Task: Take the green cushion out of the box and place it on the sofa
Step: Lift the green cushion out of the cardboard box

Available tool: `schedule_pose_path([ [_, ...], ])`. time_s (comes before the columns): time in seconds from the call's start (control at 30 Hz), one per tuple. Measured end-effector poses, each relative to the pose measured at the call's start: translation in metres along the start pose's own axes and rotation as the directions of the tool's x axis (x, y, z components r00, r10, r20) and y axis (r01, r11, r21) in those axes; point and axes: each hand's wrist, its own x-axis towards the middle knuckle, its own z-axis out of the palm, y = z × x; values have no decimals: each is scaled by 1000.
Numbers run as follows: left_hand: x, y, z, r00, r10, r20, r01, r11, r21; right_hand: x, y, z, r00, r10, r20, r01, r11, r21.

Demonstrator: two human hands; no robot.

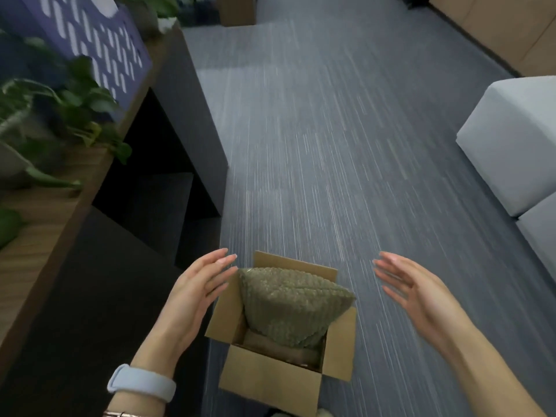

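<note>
A green knobbly cushion (pixel 293 305) stands on edge in an open cardboard box (pixel 267 382) on the carpet, its top sticking out above the flaps. My left hand (pixel 197 291) is open at the box's left flap, fingertips close to the cushion's upper left corner. My right hand (pixel 412 291) is open to the right of the box, palm facing the cushion, apart from it. The light grey sofa (pixel 511 139) sits at the right edge of the view.
A dark cabinet (pixel 192 121) with a wooden top and potted plants (pixel 69 94) runs along the left. Grey-blue carpet (pixel 331 130) stretches ahead. Another cardboard box (pixel 237 10) stands far back, and wooden cabinets (pixel 511 25) line the far right.
</note>
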Motion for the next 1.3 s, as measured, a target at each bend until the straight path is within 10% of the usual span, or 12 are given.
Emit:
schedule_pose_path([
  [0.6,221,-386,-71,990,66,-124,-60,997,45,227,374,-49,968,-160,-193,181,979,93],
  [1.3,271,-431,-63,996,-88,31,80,978,192,254,431,-28,999,-49,-12,47,988,-149],
])
